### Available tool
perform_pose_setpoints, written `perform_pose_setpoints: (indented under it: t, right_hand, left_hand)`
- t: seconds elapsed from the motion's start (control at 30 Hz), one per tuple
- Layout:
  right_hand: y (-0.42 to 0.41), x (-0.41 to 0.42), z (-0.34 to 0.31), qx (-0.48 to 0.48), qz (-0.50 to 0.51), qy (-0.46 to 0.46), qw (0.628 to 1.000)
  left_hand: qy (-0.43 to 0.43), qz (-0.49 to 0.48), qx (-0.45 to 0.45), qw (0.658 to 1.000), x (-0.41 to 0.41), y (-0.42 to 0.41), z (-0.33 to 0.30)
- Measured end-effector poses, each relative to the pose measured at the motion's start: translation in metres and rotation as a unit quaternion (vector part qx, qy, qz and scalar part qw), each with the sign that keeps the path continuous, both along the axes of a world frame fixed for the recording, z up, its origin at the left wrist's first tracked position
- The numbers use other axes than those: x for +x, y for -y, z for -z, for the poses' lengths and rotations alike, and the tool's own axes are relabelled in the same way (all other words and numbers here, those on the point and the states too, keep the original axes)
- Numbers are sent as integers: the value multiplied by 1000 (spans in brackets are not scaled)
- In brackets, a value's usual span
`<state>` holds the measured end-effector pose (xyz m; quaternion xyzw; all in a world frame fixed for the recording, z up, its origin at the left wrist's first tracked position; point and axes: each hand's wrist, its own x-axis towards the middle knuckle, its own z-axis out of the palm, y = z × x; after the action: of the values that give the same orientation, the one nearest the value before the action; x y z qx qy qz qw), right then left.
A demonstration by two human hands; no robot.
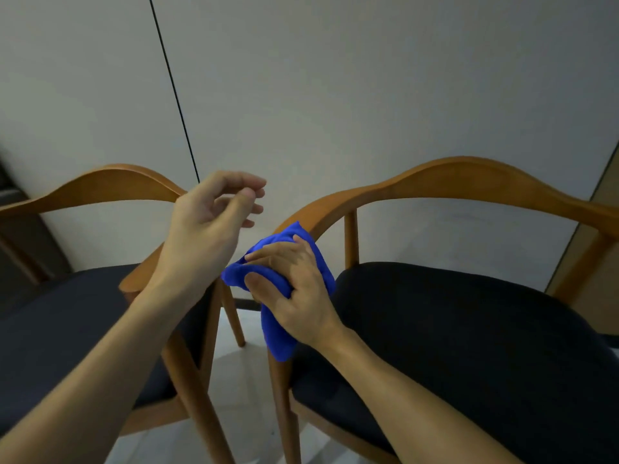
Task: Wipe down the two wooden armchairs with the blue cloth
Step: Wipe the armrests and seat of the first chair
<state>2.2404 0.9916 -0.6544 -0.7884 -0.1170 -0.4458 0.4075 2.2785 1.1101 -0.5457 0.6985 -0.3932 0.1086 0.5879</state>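
Two wooden armchairs with dark seat cushions stand side by side against a pale wall. The left armchair (110,184) is partly behind my left forearm. The right armchair (469,177) has its curved back rail sweeping down into its left armrest. My right hand (294,289) presses the blue cloth (278,343) over the front end of that armrest, fingers wrapped around it, and a fold of cloth hangs down below. My left hand (214,212) hovers in the air between the chairs, above the left chair's right armrest, fingers loosely curled and holding nothing.
A grey-white wall (368,95) with a thin black vertical seam stands close behind the chairs. A narrow strip of light tiled floor (248,380) shows between the chair legs. Dark furniture sits at the far left edge.
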Motion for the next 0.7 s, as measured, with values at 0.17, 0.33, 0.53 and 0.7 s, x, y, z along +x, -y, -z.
perform_pose_setpoints:
  t: [0.17,0.33,0.53,0.7]
  right_hand:
    - [0,5,3,-23,12,42,999]
    - [39,13,6,-202,-8,42,978]
    - [92,47,2,-327,-47,46,943]
    - [142,88,0,-426,-10,81,901]
  left_hand:
    - [5,2,13,1000,3,-4,17]
    - [17,20,18,999,16,-2,27]
    - [51,44,20,998,31,10,22]
    - [109,68,75,989,61,37,13]
